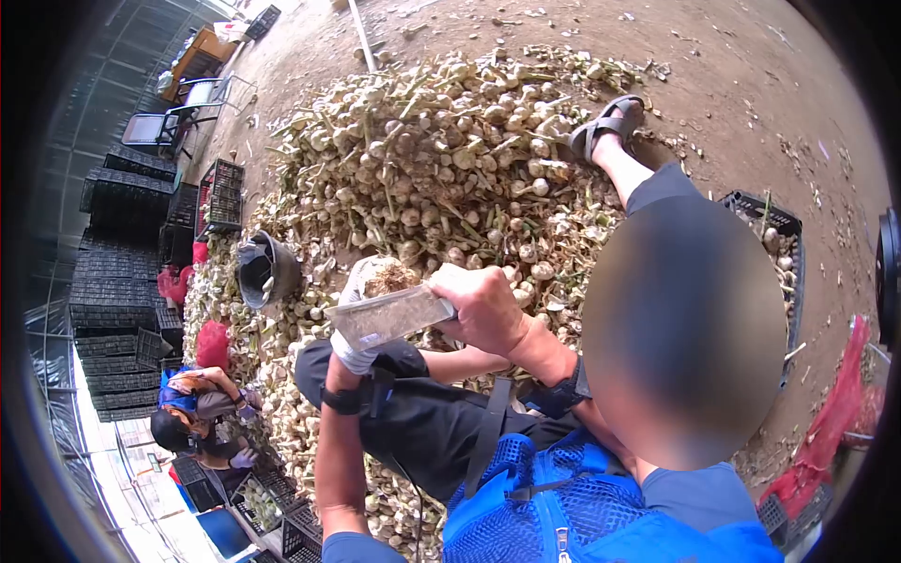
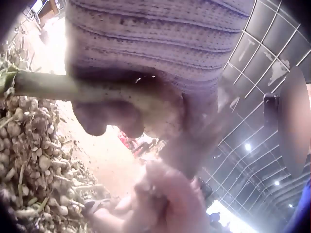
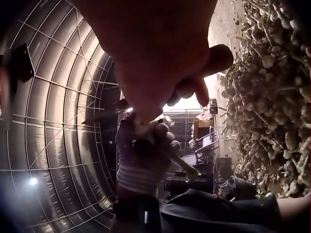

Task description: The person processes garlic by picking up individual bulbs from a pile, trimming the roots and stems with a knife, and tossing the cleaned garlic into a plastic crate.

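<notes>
My left hand (image 1: 354, 355), in a white striped knit glove, grips a garlic bulb (image 1: 389, 278) whose brown, shaggy roots face up. From that glove (image 2: 155, 46) a thick green garlic stem (image 2: 43, 85) sticks out in the left wrist view. The bare right hand (image 1: 481, 305) holds a knife with a broad, flat blade (image 1: 389, 317). In the head view this blade crosses in front of the glove, just below the roots, and hides part of the left hand. The knife's handle is hidden inside the right fist. In the right wrist view both hands are close together and dark.
A large heap of garlic (image 1: 441, 159) spreads over the ground ahead. A dark bucket (image 1: 267, 269) stands left of the hands. Stacked black crates (image 1: 122, 281) line the left side, where another person (image 1: 202, 403) sits. A crate (image 1: 788, 244) holding garlic is at the right.
</notes>
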The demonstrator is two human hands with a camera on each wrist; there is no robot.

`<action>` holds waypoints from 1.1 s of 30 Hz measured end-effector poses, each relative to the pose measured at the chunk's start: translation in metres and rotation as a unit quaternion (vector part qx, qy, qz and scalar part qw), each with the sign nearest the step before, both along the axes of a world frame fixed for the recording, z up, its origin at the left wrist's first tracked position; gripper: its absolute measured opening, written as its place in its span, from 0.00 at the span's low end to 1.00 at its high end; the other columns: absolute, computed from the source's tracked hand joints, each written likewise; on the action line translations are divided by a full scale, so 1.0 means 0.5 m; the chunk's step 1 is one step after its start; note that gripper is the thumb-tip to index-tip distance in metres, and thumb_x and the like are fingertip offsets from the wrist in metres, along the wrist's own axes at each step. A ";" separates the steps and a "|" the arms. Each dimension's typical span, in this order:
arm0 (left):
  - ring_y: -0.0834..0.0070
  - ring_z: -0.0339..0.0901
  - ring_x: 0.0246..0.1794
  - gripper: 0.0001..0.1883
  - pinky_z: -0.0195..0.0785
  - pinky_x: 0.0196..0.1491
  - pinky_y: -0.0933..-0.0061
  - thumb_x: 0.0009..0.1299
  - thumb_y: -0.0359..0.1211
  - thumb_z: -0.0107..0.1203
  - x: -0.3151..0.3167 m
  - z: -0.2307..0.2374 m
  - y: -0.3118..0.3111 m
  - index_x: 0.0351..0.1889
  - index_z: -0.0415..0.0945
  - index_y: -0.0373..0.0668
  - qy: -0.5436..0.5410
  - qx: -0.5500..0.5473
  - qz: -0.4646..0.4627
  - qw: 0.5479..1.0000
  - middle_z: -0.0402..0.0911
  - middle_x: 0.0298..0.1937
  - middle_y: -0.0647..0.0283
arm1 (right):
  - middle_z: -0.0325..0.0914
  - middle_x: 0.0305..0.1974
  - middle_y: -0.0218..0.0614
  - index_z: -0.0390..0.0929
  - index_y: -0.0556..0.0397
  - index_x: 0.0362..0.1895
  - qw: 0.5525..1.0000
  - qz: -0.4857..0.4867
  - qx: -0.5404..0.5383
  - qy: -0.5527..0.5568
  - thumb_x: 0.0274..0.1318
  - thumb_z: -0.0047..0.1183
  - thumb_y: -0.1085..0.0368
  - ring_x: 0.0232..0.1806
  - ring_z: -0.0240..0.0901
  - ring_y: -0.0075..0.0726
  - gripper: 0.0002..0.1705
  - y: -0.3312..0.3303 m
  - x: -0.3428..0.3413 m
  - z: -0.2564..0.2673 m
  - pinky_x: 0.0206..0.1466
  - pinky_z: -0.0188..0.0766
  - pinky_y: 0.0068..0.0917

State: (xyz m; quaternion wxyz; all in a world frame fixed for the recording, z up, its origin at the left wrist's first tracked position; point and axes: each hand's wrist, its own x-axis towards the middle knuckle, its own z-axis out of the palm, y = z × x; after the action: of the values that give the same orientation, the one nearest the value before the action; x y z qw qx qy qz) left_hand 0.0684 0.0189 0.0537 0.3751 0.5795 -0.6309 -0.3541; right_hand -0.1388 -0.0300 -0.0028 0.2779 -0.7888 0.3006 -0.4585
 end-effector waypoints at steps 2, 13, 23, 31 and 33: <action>0.74 0.74 0.52 0.40 0.69 0.58 0.73 0.50 0.33 0.71 -0.002 -0.030 0.016 0.62 0.65 0.38 0.007 0.020 0.007 1.000 0.76 0.53 0.62 | 0.76 0.30 0.42 0.76 0.53 0.35 1.000 0.002 -0.005 0.021 0.42 0.63 0.61 0.31 0.79 0.49 0.15 -0.002 -0.010 -0.012 0.31 0.74 0.41; 0.74 0.75 0.50 0.39 0.70 0.56 0.74 0.50 0.34 0.72 -0.013 -0.101 -0.020 0.60 0.66 0.38 0.052 0.064 0.016 0.996 0.78 0.52 0.62 | 0.74 0.25 0.43 0.74 0.52 0.28 0.999 -0.038 0.024 -0.029 0.46 0.60 0.60 0.26 0.76 0.52 0.11 -0.009 0.040 -0.119 0.28 0.72 0.41; 0.54 0.77 0.52 0.25 0.69 0.58 0.58 0.51 0.41 0.70 -0.066 -0.053 0.001 0.45 0.81 0.39 -0.069 -0.103 -0.018 0.992 0.81 0.48 0.54 | 0.77 0.19 0.43 0.79 0.51 0.26 0.900 -0.282 0.331 0.039 0.53 0.58 0.55 0.20 0.76 0.46 0.13 -0.055 -0.041 -0.344 0.25 0.72 0.39; 0.62 0.74 0.57 0.20 0.64 0.64 0.62 0.60 0.36 0.66 -0.081 -0.059 -0.030 0.49 0.81 0.40 0.162 -0.069 0.038 0.984 0.80 0.54 0.59 | 0.75 0.22 0.30 0.79 0.61 0.39 0.712 0.102 0.581 -0.381 0.66 0.58 0.59 0.18 0.69 0.18 0.14 0.004 0.027 -0.169 0.28 0.79 0.27; 0.65 0.72 0.60 0.18 0.62 0.66 0.62 0.66 0.35 0.62 -0.056 -0.081 -0.032 0.52 0.79 0.40 -0.002 -0.201 -0.053 0.978 0.78 0.56 0.60 | 0.74 0.21 0.29 0.78 0.64 0.50 0.682 0.233 0.570 -0.394 0.68 0.55 0.55 0.19 0.67 0.18 0.22 0.009 0.032 -0.184 0.30 0.79 0.26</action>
State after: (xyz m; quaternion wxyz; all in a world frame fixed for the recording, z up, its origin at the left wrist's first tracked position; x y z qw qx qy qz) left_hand 0.0405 0.0027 0.0131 0.4635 0.4590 -0.7195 -0.2383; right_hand -0.1227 -0.0254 -0.0951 0.8648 -0.2687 0.1731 -0.3872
